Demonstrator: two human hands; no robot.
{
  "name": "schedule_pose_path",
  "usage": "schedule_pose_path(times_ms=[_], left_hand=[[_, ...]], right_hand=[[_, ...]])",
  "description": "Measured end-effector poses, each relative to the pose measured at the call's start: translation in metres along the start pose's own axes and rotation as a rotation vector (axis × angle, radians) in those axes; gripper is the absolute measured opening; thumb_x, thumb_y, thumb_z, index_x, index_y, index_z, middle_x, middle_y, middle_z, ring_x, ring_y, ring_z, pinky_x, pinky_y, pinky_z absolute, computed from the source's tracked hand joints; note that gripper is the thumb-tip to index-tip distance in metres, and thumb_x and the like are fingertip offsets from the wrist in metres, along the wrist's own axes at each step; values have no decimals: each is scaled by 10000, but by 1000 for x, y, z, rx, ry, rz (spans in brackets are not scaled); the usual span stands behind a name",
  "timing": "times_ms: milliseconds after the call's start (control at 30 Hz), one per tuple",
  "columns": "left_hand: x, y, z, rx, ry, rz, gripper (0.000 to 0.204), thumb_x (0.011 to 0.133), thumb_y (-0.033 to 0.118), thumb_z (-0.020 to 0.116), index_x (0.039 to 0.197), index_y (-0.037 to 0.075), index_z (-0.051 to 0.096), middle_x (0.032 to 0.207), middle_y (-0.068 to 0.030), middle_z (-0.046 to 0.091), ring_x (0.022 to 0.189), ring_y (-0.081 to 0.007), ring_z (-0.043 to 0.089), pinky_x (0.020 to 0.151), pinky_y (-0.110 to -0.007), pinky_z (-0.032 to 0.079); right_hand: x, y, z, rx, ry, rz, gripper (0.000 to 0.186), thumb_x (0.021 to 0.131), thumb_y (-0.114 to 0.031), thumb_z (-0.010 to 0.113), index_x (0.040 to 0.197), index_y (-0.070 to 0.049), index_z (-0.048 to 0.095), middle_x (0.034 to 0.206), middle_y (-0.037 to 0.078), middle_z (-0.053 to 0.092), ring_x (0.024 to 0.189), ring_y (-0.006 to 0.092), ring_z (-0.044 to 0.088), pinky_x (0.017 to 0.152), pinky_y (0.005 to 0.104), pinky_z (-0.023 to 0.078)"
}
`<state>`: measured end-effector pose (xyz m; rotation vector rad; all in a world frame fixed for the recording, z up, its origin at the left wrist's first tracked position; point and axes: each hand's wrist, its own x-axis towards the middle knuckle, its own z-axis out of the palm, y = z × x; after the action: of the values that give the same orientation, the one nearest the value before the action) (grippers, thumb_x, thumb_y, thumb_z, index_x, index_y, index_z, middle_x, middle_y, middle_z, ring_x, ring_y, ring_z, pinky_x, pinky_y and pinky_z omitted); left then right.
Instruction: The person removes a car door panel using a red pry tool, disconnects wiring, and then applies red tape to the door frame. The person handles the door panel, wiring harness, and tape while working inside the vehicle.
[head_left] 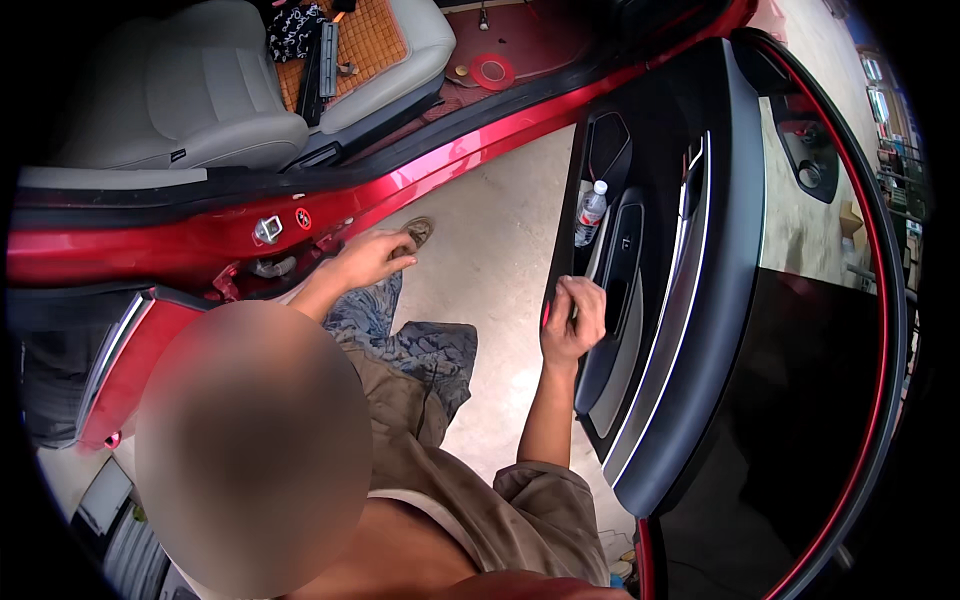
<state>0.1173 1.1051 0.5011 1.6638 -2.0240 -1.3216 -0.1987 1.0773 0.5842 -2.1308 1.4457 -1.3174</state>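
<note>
My left hand (375, 258) hangs beside the red car's sill, above a brown shoe. Its fingers are loosely bent, with a gap to the thumb, and nothing shows in it. My right hand (575, 315) is raised at the inner edge of the black door panel (665, 110), near the armrest (622, 270). Those fingers are curled toward the thumb; what they hold, if anything, is hidden. A small red spot (546, 314) shows right beside them; whether it belongs to the door or is in the hand cannot be told. A clear bottle (592, 212) stands in the door pocket.
The door stands wide, its glass and red frame curving along the right. On the left are the door striker (268, 230) and a grey seat (180, 90) bearing an orange mat (385, 40). A red ring-shaped roll (492, 71) lies on the car floor. A blurred patch covers the lower left.
</note>
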Motion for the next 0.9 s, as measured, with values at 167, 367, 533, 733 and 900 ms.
schedule_pose_path(times_ms=[167, 367, 533, 733, 900], left_hand=[[204, -134, -9, 12, 234, -106, 263, 878, 288, 654, 1038, 79, 660, 944, -142, 671, 906, -314, 643, 785, -424, 505], [463, -244, 47, 187, 356, -11, 275, 895, 217, 596, 1126, 75, 639, 1121, -166, 597, 1091, -335, 586, 941, -432, 465], [618, -302, 65, 449, 315, 57, 531, 848, 219, 681, 1343, 92, 535, 1426, -121, 454, 1315, -382, 415, 1081, -479, 382], [657, -323, 66, 708, 200, -40, 622, 794, 285, 750, 1361, 147, 533, 1434, -82, 469, 1335, -371, 393, 1075, -572, 343], [602, -294, 22, -114, 254, 172, 561, 820, 314, 761, 1231, -19, 574, 1167, -144, 637, 1121, -257, 590, 978, -364, 446]], right_hand=[[-280, 226, 99, -221, -751, 1057, 188, 836, -68, 646, 997, -95, 740, 1021, 130, 698, 988, 317, 658, 872, 380, 523], [-536, 278, 118, -494, -937, 1730, 512, 822, -287, 595, 1294, -90, 602, 1308, 220, 575, 1223, 359, 549, 1036, 445, 444], [-579, 327, 206, 322, -456, 1854, 370, 954, -225, 540, 1186, 52, 615, 1069, 152, 688, 945, 175, 627, 832, 317, 485], [-532, 407, 285, 588, 54, 1663, 464, 1004, -280, 405, 1301, 48, 546, 1182, 119, 643, 1080, 227, 610, 937, 331, 468], [-473, 377, 297, 1270, 343, 1633, 533, 1017, -374, 400, 1407, -12, 434, 1397, 115, 513, 1273, 293, 490, 1074, 408, 393]])
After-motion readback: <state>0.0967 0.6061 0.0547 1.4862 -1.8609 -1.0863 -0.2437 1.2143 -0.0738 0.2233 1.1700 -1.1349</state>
